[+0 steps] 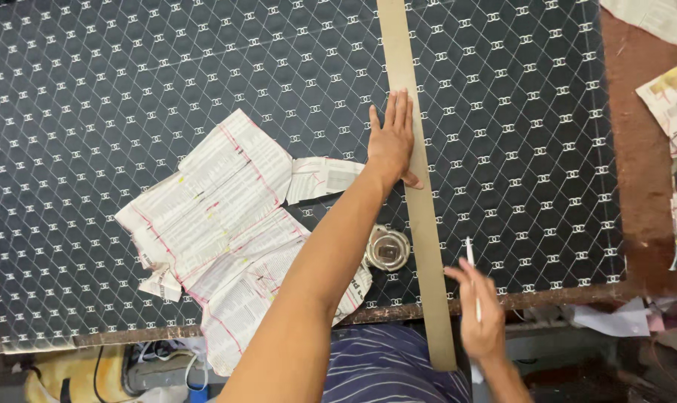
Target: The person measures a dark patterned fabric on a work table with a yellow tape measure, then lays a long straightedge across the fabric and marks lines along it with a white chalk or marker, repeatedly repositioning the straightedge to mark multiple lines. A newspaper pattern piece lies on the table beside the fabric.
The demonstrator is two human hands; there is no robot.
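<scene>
My left hand [391,138] lies flat, fingers together, pressing on a long tan wooden straightedge [417,186] that runs from the far edge to the near edge across dark quilted fabric [114,89] with a white diamond pattern. My right hand [476,310] is near the table's front edge, just right of the straightedge, holding a thin white marking stick [472,272] upright. A cut newspaper pattern piece [219,224] lies on the fabric to the left of my left arm. A small round shiny weight [387,248] sits beside the straightedge.
The fabric covers a brown wooden table [640,164]. More newspaper pieces [670,97] lie at the right edge. Pale cloth scraps [614,319] hang off the front right. Cables and a yellow object [77,377] sit below the table's front left.
</scene>
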